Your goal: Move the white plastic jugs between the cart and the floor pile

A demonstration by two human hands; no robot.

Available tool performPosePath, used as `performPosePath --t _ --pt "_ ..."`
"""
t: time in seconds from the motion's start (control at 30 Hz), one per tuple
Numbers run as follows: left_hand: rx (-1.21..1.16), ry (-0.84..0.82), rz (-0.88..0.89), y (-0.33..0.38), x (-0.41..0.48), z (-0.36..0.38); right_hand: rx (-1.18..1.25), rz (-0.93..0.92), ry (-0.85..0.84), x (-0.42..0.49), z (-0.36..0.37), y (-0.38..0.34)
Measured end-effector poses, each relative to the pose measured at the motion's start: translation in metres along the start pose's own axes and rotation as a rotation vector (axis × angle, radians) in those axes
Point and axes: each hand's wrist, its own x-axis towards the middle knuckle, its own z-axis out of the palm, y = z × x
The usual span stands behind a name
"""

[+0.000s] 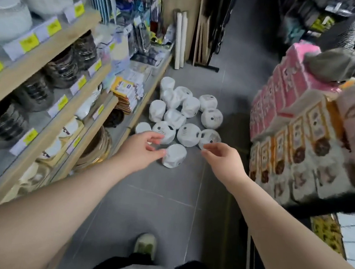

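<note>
Several white wrapped round packs [188, 111] lie in a heap on the grey tiled floor [164, 199] of a shop aisle. My left hand [143, 148] reaches down over the near edge of the heap, fingers loosely spread, its fingertips at the nearest pack [175, 156]. My right hand [220, 156] hangs beside it to the right, fingers relaxed and holding nothing, just in front of another pack [210, 137]. Whether either hand touches a pack is unclear.
Wooden shelves [54, 58] with yellow price tags, bowls and stationery run along the left. Stacked pink and orange tissue packs [295, 117] fill the right side. White rolls [180, 39] and boards lean at the aisle's far end. My shoe [146, 244] stands on the floor below.
</note>
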Motion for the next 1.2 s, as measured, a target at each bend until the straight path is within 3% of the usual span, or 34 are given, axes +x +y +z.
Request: performPosePath --t 0.23,0.47,0.9,1.2 --pt "-0.033 0.019 -0.146 -0.015 0.131 0.035 -0.01 0.098 -0.095 0.155 0.003 0.027" --pt "-0.074 0.107 -0.357 -0.078 0.255 0.099 -0.091 0.158 -0.249 0.319 0.035 0.089" --pt "-0.06 -0.006 -0.51 -0.339 0.423 0.248 -0.133 0.323 -0.382 0.497 0.222 0.331" --pt "-0.001 -0.177 -0.466 -0.456 0.486 0.307 0.199 0.415 -0.399 0.562 0.318 0.431"
